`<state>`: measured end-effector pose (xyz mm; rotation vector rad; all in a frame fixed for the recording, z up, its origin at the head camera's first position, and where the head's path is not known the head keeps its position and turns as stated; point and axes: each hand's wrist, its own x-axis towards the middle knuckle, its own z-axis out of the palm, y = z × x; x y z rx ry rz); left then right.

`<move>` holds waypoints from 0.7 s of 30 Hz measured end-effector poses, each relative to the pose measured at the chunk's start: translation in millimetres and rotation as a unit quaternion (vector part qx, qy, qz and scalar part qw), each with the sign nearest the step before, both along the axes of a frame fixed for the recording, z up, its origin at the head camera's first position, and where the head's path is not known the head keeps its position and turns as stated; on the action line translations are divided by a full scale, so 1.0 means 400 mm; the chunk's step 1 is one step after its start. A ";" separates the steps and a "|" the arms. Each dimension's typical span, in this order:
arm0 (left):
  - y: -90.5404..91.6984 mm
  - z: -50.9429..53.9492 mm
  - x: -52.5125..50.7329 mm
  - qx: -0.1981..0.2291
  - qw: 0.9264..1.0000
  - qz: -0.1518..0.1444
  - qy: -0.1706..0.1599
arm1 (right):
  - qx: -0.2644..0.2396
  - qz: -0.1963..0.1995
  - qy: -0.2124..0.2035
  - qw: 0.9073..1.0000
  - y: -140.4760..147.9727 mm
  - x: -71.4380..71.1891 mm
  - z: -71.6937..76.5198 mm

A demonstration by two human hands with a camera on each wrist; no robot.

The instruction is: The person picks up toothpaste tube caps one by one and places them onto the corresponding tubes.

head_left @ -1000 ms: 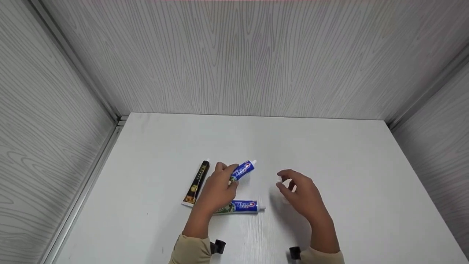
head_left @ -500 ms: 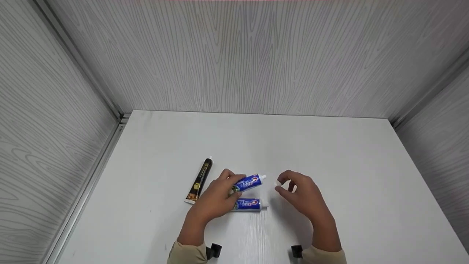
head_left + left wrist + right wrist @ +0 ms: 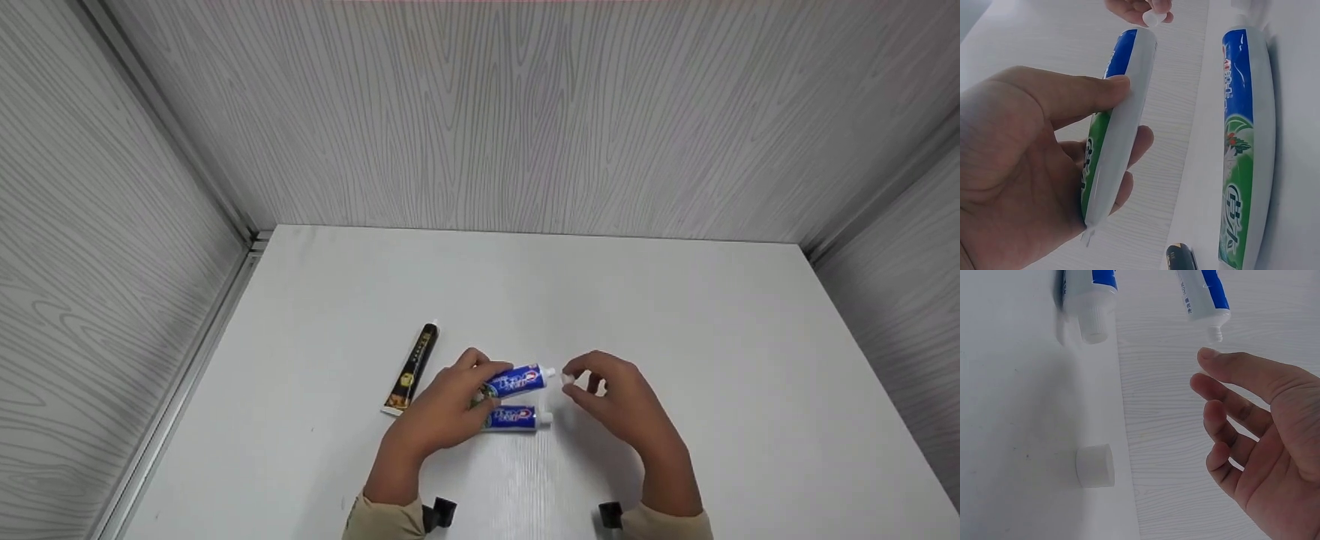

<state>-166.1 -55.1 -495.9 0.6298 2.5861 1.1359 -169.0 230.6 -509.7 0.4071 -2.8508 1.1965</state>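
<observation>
My left hand (image 3: pixel 446 409) grips a blue, green and white toothpaste tube (image 3: pixel 517 381), its bare threaded nozzle pointing right. In the left wrist view the thumb lies along one side of this tube (image 3: pixel 1120 129), fingers behind it. My right hand (image 3: pixel 615 386) pinches a small white cap (image 3: pixel 1154 18) between thumb and forefinger, just off the nozzle. That cap cannot be made out in the right wrist view. A second, matching toothpaste tube (image 3: pixel 514 418) lies on the table below the first, with its white ribbed cap (image 3: pixel 1094 323) on.
A black and gold tube (image 3: pixel 412 367) lies slanted on the white table (image 3: pixel 675 315), left of the left hand. The right wrist view also has a white cylindrical piece (image 3: pixel 1095 466) on the table. Grey wood-grain panels (image 3: pixel 525 112) stand behind and at both sides.
The left hand has brought its tube down and right, turning it flatter, so the nozzle now sits close to the cap. The right hand has stayed almost in place, still pinching the cap.
</observation>
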 end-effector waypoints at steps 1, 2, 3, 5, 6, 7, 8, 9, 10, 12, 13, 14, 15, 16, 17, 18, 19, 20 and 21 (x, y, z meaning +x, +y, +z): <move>-0.001 0.000 0.000 0.001 1.000 0.000 0.000 | -0.003 0.003 0.001 1.000 0.000 0.000 0.001; -0.002 0.001 0.000 0.002 1.000 -0.001 0.000 | -0.006 0.007 0.002 1.000 0.000 0.000 0.002; -0.003 0.001 0.000 0.003 1.000 -0.002 -0.001 | -0.008 0.010 0.002 1.000 0.000 0.000 0.002; -0.005 0.001 0.001 0.004 1.000 -0.004 -0.001 | -0.011 0.017 0.004 1.000 0.000 0.000 0.003; -0.005 0.000 0.000 0.004 1.000 -0.006 0.000 | -0.013 0.020 0.004 1.000 0.000 0.000 0.003; -0.006 0.000 0.000 0.005 1.000 -0.007 0.001 | -0.014 0.023 0.005 1.000 0.000 0.000 0.004; -0.006 -0.001 0.000 0.005 1.000 -0.009 0.002 | -0.015 0.026 0.006 1.000 -0.001 0.000 0.004; -0.007 -0.001 0.000 0.007 1.000 -0.010 0.002 | -0.017 0.028 0.007 0.999 -0.001 0.000 0.005; -0.007 -0.001 0.000 0.007 1.000 -0.011 0.003 | -0.018 0.030 0.008 0.999 -0.002 0.001 0.005; -0.007 -0.003 0.000 0.008 1.000 -0.014 0.005 | -0.020 0.034 0.013 0.999 -0.003 0.001 0.006; -0.008 -0.003 0.000 0.008 1.000 -0.015 0.006 | -0.019 0.035 0.016 0.999 -0.003 0.001 0.006; -0.008 -0.003 0.000 0.008 1.000 -0.016 0.007 | -0.019 0.037 0.019 0.999 -0.003 0.002 0.006; -0.008 -0.004 0.000 0.009 1.000 -0.018 0.007 | -0.018 0.038 0.022 0.999 -0.003 0.002 0.006; -0.009 -0.004 0.000 0.008 1.000 -0.020 0.009 | -0.018 0.039 0.025 0.999 -0.003 0.002 0.005; -0.009 -0.004 0.000 0.008 1.000 -0.021 0.010 | -0.017 0.039 0.028 0.999 -0.003 0.002 0.005; -0.009 -0.005 0.000 0.008 1.000 -0.022 0.011 | -0.018 0.040 0.030 0.999 -0.002 0.002 0.006; -0.009 -0.004 0.000 0.008 1.000 -0.023 0.011 | -0.018 0.040 0.032 0.999 -0.002 0.002 0.005; -0.009 -0.004 0.000 0.008 1.000 -0.023 0.011 | -0.019 0.040 0.032 0.998 -0.002 0.002 0.005; -0.009 -0.003 0.000 0.009 1.000 -0.024 0.011 | -0.020 0.040 0.032 0.998 -0.002 0.002 0.005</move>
